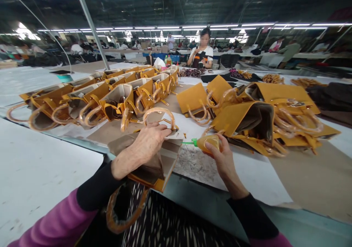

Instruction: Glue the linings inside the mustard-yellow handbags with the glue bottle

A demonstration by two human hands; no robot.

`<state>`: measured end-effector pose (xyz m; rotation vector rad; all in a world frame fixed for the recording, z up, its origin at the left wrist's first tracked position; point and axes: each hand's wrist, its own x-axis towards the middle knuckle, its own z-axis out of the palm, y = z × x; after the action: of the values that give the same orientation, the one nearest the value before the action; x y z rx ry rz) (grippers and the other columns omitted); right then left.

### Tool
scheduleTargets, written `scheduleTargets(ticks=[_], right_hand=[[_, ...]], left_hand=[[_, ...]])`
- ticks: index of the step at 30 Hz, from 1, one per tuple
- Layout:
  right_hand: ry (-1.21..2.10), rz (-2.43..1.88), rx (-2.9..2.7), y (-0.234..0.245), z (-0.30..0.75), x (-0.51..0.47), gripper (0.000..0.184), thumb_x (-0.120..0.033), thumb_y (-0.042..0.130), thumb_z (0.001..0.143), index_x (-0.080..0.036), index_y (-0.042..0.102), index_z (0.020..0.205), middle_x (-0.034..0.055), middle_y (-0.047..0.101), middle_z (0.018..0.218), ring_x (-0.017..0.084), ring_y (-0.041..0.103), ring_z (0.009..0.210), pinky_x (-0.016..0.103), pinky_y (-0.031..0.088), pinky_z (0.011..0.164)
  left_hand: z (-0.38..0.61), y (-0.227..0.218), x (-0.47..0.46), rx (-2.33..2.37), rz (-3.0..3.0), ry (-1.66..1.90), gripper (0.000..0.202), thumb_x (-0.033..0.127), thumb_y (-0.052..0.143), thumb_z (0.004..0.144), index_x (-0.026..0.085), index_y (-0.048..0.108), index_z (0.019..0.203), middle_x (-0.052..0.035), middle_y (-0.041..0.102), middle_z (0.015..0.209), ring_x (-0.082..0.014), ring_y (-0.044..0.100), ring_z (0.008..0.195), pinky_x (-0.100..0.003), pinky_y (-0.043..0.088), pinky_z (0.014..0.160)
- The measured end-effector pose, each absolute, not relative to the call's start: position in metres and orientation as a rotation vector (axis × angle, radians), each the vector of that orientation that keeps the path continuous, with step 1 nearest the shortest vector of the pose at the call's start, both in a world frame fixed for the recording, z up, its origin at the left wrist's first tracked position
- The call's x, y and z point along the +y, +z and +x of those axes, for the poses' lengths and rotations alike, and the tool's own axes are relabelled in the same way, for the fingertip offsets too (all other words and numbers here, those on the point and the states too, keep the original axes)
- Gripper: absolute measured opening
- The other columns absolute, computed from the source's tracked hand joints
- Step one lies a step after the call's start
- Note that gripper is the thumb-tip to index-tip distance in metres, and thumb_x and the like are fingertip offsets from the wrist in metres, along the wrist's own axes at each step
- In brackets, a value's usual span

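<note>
My right hand (227, 162) is wrapped round a small squeeze bottle (206, 143) of amber liquid. The bottle lies on its side, and its thin green nozzle points left at the edge of an open mustard-yellow handbag (154, 162). Whether the nozzle tip touches that edge I cannot tell. My left hand (145, 144) grips the far side of this bag, with its fingertips partly hidden. The bag rests at the table's front edge, its brown lining showing. One plastic-wrapped handle stands up beyond my left hand; the other hangs down towards my lap.
Rows of upright yellow handbags (118, 100) stand at the left. A heap of similar handbags (247, 118) lies at the right. White paper (247, 177) covers part of the table (310, 177). A metal pole (92, 25) rises behind the rows. Across the table is another person (202, 54).
</note>
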<state>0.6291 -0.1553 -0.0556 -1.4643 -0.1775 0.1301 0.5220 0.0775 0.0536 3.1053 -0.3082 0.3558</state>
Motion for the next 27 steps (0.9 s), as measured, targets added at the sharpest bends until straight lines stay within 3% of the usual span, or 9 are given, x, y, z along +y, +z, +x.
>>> scheduleTargets(ticks=[7, 18, 27], right_hand=[[0.058, -1.607, -0.262, -0.063, 0.635, -0.145, 0.064, -0.048, 0.073, 0.066, -0.023, 0.047, 0.120, 0.0050, 0.056, 0.103, 0.026, 0.058, 0.093, 0.039, 0.058, 0.069], [0.210, -1.589, -0.215, -0.065, 0.629, -0.156, 0.055, -0.045, 0.075, 0.066, -0.024, 0.050, 0.110, 0.0025, 0.058, 0.094, 0.025, 0.061, 0.084, 0.037, 0.059, 0.060], [0.297, -1.573, -0.149, -0.067, 0.623, -0.163, 0.051, -0.047, 0.072, 0.069, -0.022, 0.053, 0.109, 0.0047, 0.063, 0.101, 0.025, 0.063, 0.087, 0.035, 0.057, 0.064]], left_hand=[[0.519, 0.047, 0.079, -0.280, 3.070, 0.420, 0.029, 0.005, 0.042, 0.082, 0.017, 0.064, 0.097, -0.0084, 0.066, 0.095, -0.0207, 0.059, 0.100, -0.036, 0.049, 0.090], [0.508, 0.041, 0.074, -0.235, 3.088, 0.384, 0.032, 0.003, 0.040, 0.083, 0.016, 0.064, 0.099, -0.0071, 0.065, 0.098, -0.0214, 0.057, 0.099, -0.037, 0.050, 0.087], [0.492, 0.027, 0.072, -0.285, 3.061, 0.478, 0.034, 0.003, 0.042, 0.080, 0.016, 0.062, 0.104, -0.0080, 0.063, 0.108, -0.0229, 0.056, 0.101, -0.041, 0.049, 0.089]])
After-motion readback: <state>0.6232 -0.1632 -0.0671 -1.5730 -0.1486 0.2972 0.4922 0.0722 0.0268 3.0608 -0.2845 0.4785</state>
